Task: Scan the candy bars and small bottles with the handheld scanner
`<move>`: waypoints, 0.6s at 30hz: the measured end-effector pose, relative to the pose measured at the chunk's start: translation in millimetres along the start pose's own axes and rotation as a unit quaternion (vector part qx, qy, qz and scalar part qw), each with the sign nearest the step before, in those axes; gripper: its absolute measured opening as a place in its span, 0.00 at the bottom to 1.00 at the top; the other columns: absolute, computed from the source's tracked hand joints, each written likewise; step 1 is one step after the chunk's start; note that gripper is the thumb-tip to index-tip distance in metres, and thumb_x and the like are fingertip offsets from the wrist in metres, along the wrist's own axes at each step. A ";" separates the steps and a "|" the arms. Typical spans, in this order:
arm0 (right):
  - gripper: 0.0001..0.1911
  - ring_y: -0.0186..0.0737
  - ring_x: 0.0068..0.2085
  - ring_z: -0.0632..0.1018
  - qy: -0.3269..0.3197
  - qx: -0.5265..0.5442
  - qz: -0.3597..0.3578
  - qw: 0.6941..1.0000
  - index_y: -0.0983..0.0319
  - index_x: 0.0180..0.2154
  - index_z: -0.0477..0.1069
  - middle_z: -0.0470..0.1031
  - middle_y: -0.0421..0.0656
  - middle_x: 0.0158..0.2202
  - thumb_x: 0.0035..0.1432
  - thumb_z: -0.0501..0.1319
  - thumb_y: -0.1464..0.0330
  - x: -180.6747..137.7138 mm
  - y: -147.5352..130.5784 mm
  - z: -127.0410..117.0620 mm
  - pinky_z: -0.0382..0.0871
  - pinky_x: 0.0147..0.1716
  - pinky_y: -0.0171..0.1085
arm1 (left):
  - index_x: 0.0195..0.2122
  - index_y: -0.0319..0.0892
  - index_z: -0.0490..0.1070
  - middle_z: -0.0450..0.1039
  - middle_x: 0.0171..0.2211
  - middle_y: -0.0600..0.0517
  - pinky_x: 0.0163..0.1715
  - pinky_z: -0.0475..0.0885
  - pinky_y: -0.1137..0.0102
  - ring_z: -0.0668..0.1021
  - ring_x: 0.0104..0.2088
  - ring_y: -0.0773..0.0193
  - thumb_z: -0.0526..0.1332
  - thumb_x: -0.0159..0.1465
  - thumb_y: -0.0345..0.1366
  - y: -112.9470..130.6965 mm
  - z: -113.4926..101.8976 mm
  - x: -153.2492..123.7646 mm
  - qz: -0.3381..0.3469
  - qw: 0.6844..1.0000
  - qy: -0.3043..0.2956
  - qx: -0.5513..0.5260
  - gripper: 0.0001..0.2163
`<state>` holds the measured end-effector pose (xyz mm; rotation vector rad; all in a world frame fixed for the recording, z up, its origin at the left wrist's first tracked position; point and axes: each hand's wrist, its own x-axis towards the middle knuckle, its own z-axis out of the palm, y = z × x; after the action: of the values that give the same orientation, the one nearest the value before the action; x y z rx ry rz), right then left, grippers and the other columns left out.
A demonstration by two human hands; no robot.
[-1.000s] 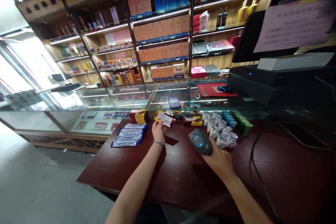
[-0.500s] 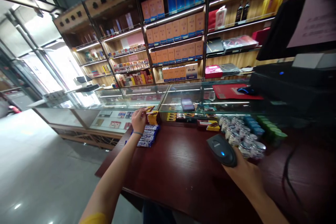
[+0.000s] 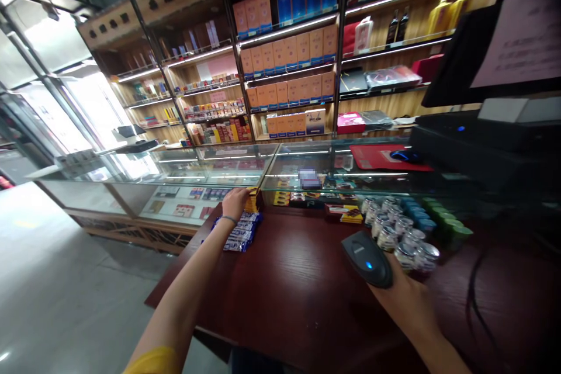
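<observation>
Left fingers (image 3: pixel 241 193) at yellow packets (image 3: pixel 252 202), left edge, grip unclear; right hand (image 3: pixel 404 293) clasps scanner (image 3: pixel 367 259).

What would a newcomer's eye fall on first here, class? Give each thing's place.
First, probably, the dark scanner with its blue light, held in the right hand over the reddish-brown counter. Next, the left hand at the yellow stack, near the counter's far left corner. Behind, rows of orange boxes stand on the lit middle shelves.

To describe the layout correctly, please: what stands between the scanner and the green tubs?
In the head view, going from the scanner: jars, then blue tubs.
</observation>
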<state>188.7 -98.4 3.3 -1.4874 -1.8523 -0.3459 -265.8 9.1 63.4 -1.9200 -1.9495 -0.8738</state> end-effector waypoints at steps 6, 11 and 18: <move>0.13 0.49 0.22 0.78 -0.013 0.017 0.003 1.000 0.60 0.44 0.69 0.78 0.46 0.24 0.59 0.55 0.63 -1.3 3.6 3.6 0.65 0.24 0.42 | 0.43 0.51 0.78 0.77 0.44 0.47 0.51 0.69 0.64 0.76 0.47 0.56 0.60 0.62 0.33 -5.7 5.7 1.8 0.012 0.996 -0.011 -0.086 0.10; 0.15 0.45 0.22 0.78 -0.010 -0.004 -0.020 1.000 0.62 0.46 0.69 0.78 0.44 0.25 0.59 0.55 0.62 -2.4 6.5 7.9 0.63 0.23 0.38 | 0.43 0.49 0.77 0.76 0.45 0.46 0.51 0.70 0.63 0.76 0.47 0.55 0.59 0.63 0.33 -8.3 6.0 -0.8 0.032 0.998 -0.015 -0.052 0.10; 0.19 0.46 0.25 0.79 0.015 -0.017 0.039 0.999 0.63 0.48 0.70 0.79 0.45 0.25 0.58 0.57 0.61 4.4 13.7 -0.6 0.63 0.25 0.36 | 0.51 0.47 0.73 0.73 0.51 0.43 0.58 0.64 0.55 0.72 0.54 0.50 0.58 0.65 0.36 46.9 21.7 -11.1 0.059 0.993 0.048 -0.089 0.14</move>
<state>201.3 -91.5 3.5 -1.5645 -1.7676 -0.3607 -214.4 10.0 50.7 -2.0257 -1.7349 -1.1182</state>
